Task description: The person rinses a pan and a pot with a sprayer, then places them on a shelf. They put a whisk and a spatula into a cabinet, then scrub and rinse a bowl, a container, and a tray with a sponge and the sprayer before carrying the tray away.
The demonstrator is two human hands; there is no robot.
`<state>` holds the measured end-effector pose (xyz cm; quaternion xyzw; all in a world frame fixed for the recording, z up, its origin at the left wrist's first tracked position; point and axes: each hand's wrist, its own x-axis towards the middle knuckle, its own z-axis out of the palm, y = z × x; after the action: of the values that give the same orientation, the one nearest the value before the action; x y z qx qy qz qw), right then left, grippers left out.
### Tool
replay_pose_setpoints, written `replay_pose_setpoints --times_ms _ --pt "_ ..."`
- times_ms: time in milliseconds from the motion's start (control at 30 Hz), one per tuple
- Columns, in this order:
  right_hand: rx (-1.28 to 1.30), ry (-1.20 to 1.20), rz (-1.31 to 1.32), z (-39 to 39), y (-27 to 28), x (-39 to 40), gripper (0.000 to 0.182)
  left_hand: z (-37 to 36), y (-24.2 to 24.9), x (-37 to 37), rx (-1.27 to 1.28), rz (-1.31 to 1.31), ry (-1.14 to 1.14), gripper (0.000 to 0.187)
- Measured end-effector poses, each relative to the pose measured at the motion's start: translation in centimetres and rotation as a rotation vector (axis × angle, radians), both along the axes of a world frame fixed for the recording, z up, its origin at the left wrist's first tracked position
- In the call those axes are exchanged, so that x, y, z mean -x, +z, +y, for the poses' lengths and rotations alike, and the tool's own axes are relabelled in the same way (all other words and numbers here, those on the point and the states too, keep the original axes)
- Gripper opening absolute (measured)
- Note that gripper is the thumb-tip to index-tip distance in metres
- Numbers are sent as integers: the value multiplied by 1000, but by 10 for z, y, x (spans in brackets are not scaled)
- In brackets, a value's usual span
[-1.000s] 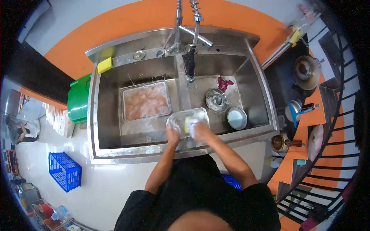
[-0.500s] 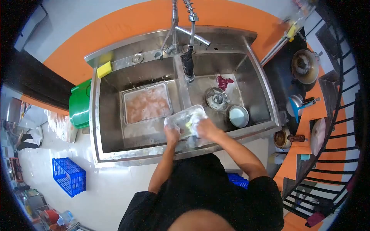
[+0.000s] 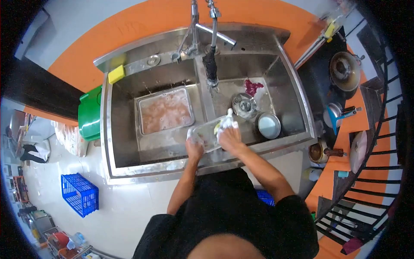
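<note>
My left hand (image 3: pixel 194 148) grips the near left corner of a clear rectangular container (image 3: pixel 207 133), held tilted over the divider of a steel double sink (image 3: pixel 113 129). My right hand (image 3: pixel 228 136) presses a soapy yellow-green sponge (image 3: pixel 222 124) against the container's right end. Both hands are wet and foamy. The container's underside is hidden.
A tray of pinkish soapy water (image 3: pixel 164 110) sits in the left basin. The right basin holds a steel lid (image 3: pixel 245 105), a round bowl (image 3: pixel 268 125) and a dark red scrap (image 3: pixel 252 86). A spray faucet (image 3: pixel 211 64) hangs above. Pots (image 3: pixel 344 69) stand on the right counter.
The container has tilted more and shifted slightly away from me. My right hand with the sponge moved toward its far right end. My left hand kept its grip.
</note>
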<state>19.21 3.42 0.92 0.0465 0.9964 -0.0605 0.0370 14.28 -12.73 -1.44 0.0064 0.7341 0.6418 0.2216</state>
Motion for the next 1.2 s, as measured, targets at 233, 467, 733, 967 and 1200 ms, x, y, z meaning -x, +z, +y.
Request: replay_pose_setpoints --times_ms 233,467,733,967,1200 --pt "206 198 -92 -29 26 -20 17 8 -14 3 40 514 139 21" --pt "45 38 -157 -46 17 -1 21 2 -20 11 321 629 -80 32" --pt "274 60 114 -9 4 -30 20 16 -23 3 -57 316 116 32" --pt "509 53 265 -49 -25 9 33 12 -21 11 231 607 16 24" --pt "-195 -163 500 -14 9 -10 26 2 -46 7 -129 295 89 34"
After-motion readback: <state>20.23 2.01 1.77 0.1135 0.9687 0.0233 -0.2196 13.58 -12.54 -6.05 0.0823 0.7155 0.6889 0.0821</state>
